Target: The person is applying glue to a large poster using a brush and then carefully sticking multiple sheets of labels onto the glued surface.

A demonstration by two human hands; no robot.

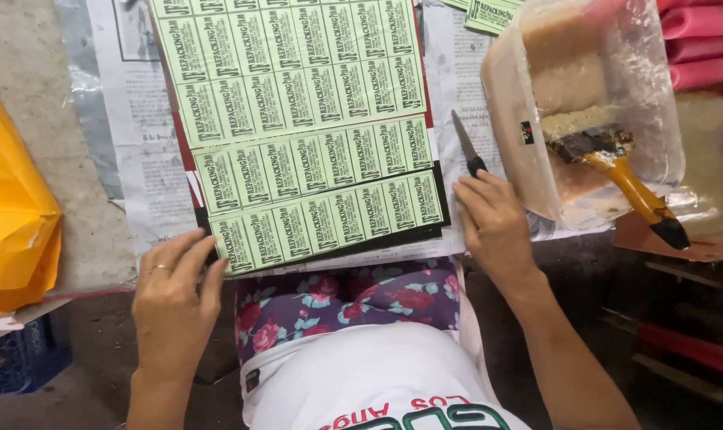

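Newspaper [150, 171] covers the worktop; green label sheets [313, 151] lie mid-frame between both hands. Left hand [174, 299] rests released at their corner; right hand [493, 223] grasps a knife [466, 143], handle hidden.

Label sheets [297, 119] lie on newspaper [146, 159] over the bench [27, 119]. Knife [466, 145] just right of the sheets, under the right hand [493, 223]. Tub [584, 103] further right, brush [616, 171] in it. Left hand [174, 299] at the sheets' near-left corner.
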